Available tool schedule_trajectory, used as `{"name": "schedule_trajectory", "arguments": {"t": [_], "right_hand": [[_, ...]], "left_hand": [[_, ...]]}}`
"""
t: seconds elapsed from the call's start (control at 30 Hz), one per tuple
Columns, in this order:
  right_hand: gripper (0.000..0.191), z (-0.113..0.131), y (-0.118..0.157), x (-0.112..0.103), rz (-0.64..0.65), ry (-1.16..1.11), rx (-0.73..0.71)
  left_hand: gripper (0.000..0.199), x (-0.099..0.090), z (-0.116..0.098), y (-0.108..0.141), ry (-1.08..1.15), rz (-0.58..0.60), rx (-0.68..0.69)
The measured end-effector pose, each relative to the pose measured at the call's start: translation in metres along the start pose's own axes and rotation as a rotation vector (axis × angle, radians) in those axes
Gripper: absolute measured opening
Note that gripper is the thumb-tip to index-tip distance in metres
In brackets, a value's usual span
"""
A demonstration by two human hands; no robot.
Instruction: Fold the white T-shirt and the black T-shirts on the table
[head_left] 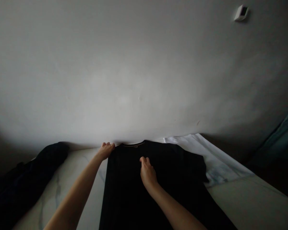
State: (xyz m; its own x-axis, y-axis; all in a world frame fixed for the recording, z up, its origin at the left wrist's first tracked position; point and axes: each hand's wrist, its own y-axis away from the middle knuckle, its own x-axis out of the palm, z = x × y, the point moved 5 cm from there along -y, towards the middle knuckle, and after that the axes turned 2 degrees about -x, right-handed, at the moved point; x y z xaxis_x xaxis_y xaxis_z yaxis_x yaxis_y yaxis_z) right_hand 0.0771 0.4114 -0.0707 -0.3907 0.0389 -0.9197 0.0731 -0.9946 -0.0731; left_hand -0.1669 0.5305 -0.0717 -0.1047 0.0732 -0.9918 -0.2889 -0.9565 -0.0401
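A black short-sleeved T-shirt (172,166) lies spread on the light bed surface, its neckline toward the wall. One sleeve sticks out on the right; on the left the shirt ends in a straight edge with no sleeve showing. My left hand (107,150) is closed on the shirt's left shoulder corner, beside the collar. Over the upper middle of the shirt, my right hand (148,175) has its fingers curled in a pinch on the black cloth. The dark fabric hides which fold is between those fingers.
A heap of dark cloth (36,175) lies on the left. White cloth (213,156) with a bluish print is under and beside the right sleeve. A pale wall (134,80) rises behind the bed surface (261,204). Teal fabric (278,140) hangs at the far right.
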Motion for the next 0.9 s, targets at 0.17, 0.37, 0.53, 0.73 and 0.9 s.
{"name": "schedule_trajectory", "arguments": {"t": [0.17, 0.37, 0.53, 0.73, 0.9], "right_hand": [[0.044, 0.000, -0.003, -0.001, 0.025, 0.116, 0.013], [0.039, 0.015, -0.009, -0.002, -0.106, 0.238, -0.026], [0.047, 0.081, -0.017, 0.023, 0.010, 0.051, -0.357], [0.066, 0.123, -0.029, 0.056, 0.204, -0.084, -0.458], [0.066, 0.087, -0.022, 0.054, 0.146, -0.114, -0.491]], "left_hand": [[0.031, 0.000, -0.002, 0.002, -0.012, -0.030, 0.009], [0.022, 0.001, -0.001, 0.006, -0.008, -0.083, -0.007], [0.020, 0.002, -0.001, 0.010, -0.006, -0.118, -0.017], [0.021, 0.001, -0.003, 0.013, -0.022, -0.125, -0.024], [0.024, 0.005, -0.002, 0.014, -0.016, -0.111, -0.045]]}}
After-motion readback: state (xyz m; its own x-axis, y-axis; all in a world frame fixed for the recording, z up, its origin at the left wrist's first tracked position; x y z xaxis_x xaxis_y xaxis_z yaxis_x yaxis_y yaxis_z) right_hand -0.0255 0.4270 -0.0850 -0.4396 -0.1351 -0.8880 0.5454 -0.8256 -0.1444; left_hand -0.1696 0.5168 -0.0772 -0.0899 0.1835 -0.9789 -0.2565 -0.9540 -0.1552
